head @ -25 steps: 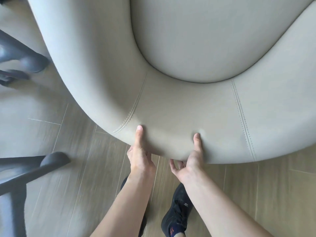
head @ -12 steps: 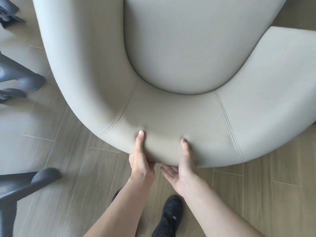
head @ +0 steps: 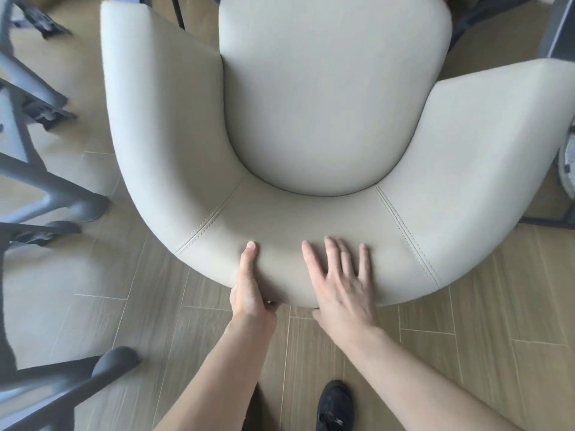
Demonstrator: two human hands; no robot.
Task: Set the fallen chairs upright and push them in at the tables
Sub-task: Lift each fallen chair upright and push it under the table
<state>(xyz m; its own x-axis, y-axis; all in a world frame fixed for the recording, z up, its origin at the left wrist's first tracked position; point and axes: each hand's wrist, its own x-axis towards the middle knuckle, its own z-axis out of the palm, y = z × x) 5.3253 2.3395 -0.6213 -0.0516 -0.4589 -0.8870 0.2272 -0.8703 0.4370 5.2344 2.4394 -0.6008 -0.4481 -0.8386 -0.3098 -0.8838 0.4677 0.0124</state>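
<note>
A cream upholstered armchair [head: 311, 126] stands upright below me, its curved backrest nearest and its seat cushion pointing away. My left hand [head: 249, 287] grips the top edge of the backrest, thumb on top and fingers curled under the rim. My right hand [head: 342, 275] lies flat on the backrest just to the right, fingers straight and spread, palm pressing the padding.
Dark grey chair legs and frames [head: 46, 194] crowd the left side, with another leg [head: 102, 368] at lower left. A grey table leg [head: 560, 29] shows at top right. Wood-look floor tiles [head: 497, 306] lie all around; my black shoe [head: 334, 405] is at the bottom.
The chair has slid away from me, showing both armrests. My right hand went from a thumb-over grip to lying flat on the backrest.
</note>
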